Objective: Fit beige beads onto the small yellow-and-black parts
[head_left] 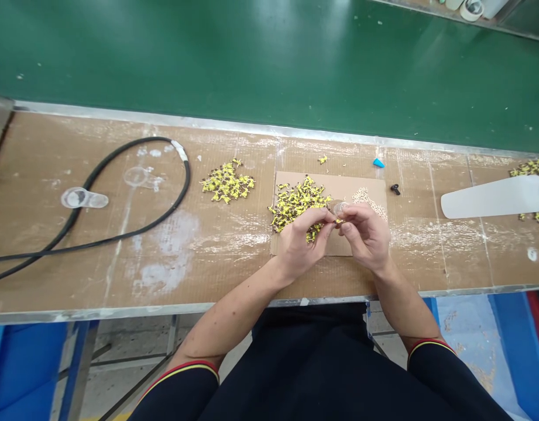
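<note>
Over the cardboard sheet (337, 248), my left hand (305, 240) and my right hand (364, 235) meet with their fingertips nearly together. A small yellow-and-dark piece (338, 221) shows between them, pinched by the left thumb and forefinger. My right hand is closed too, with a small clear rounded object (339, 208) at its forefinger and thumb; its exact kind is unclear. Below and beside my left hand lies a pile of similar yellow-and-dark pieces (298, 202). Small pale beads or bits (368, 199) are spread just beyond my right hand.
Left of the sheet is a smaller yellow pile (228, 182). A looped black cable (141, 237) crosses the left side, under a clear scoop-shaped piece (85, 198). To the right are a blue cap (378, 163), a black part (395, 189) and a white bottle (493, 197). A green surface (269, 64) runs behind.
</note>
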A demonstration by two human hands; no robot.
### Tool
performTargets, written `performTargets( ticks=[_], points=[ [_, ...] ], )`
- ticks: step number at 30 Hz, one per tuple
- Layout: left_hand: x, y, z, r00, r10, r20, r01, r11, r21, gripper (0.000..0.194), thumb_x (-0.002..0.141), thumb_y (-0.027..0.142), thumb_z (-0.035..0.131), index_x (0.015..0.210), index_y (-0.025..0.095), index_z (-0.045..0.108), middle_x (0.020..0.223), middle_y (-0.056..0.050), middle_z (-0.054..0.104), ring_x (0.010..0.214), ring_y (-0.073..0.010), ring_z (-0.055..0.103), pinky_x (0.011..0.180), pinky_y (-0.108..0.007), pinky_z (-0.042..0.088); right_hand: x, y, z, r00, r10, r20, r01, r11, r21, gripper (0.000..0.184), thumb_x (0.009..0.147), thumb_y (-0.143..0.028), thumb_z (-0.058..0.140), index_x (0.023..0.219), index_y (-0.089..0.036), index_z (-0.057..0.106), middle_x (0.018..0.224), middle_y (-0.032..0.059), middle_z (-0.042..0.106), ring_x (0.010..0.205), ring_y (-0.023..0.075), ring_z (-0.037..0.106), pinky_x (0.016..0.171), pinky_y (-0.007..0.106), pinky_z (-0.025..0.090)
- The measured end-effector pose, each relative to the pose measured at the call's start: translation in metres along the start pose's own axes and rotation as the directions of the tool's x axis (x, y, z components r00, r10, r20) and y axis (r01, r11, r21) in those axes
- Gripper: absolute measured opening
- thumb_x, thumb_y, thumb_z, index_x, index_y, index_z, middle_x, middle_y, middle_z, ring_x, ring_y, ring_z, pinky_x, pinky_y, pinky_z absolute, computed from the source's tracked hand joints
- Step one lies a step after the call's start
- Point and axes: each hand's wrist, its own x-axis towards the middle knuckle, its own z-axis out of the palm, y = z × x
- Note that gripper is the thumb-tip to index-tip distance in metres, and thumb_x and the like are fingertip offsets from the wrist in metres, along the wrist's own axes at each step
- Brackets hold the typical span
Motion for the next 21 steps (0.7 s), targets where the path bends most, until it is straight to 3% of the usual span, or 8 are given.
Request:
performTargets(
  ticks=[2,5,13,17,21],
  points=[
    [0.0013,0.0010,-0.0003,1.000,0.027,-0.013,-0.028,0.999,-0.024,0.051,0.098,0.006,0.062,0.139,0.027,0.040,0.102,-0.002,0.071,0.087,-0.0120,0.076,0.082,-0.026,0.067,-0.0025,0.0015,0.0003,1.000,-0.023,-0.006,0.023,0.999,0.021,0.024,0.099,-0.023,0.062,0.123,-0.027,0.061,0.107,0.0065,0.068,0.088,0.0179,0.070,0.063,0.030,0.063],
    [0.0024,0.0014,-0.0008,0.998,0.067,-0.016,-0.068,0.996,-0.064,0.052,0.097,0.005,0.063,0.139,0.027,0.041,0.101,-0.002,0.074,0.091,-0.0135,0.078,0.084,-0.026,0.068,-0.0012,0.0016,-0.0002,0.994,-0.102,-0.034,0.101,0.995,-0.022,0.021,0.096,-0.020,0.064,0.116,-0.028,0.063,0.102,0.0060,0.069,0.094,0.0202,0.070,0.070,0.034,0.064],
    [0.0012,0.0023,-0.0018,0.991,0.132,-0.012,-0.133,0.984,-0.114,0.058,0.094,0.000,0.064,0.141,0.025,0.041,0.104,-0.005,0.078,0.097,-0.0164,0.080,0.088,-0.030,0.069,0.0046,-0.0044,-0.0032,0.982,-0.177,-0.064,0.164,0.972,-0.165,0.006,0.094,-0.021,0.067,0.096,-0.027,0.066,0.091,0.0054,0.073,0.083,0.0215,0.072,0.071,0.039,0.063],
    [0.0025,0.0027,-0.0033,0.994,0.107,0.012,-0.106,0.992,-0.074,0.053,0.096,0.002,0.064,0.138,0.027,0.045,0.103,-0.004,0.080,0.097,-0.0169,0.080,0.086,-0.030,0.069,0.0050,-0.0052,-0.0045,0.977,-0.205,-0.060,0.193,0.967,-0.164,0.013,0.091,-0.016,0.068,0.099,-0.028,0.067,0.093,0.0047,0.074,0.084,0.0211,0.072,0.071,0.039,0.062],
    [0.0029,0.0005,-0.0013,0.976,0.214,-0.022,-0.215,0.977,-0.006,0.052,0.094,0.001,0.064,0.139,0.023,0.048,0.102,-0.006,0.081,0.098,-0.0168,0.080,0.085,-0.027,0.069,0.0048,-0.0041,-0.0065,0.978,-0.205,-0.038,0.198,0.972,-0.130,0.019,0.089,-0.012,0.069,0.100,-0.027,0.068,0.095,0.0044,0.074,0.084,0.0207,0.072,0.071,0.037,0.062]
  ],
)
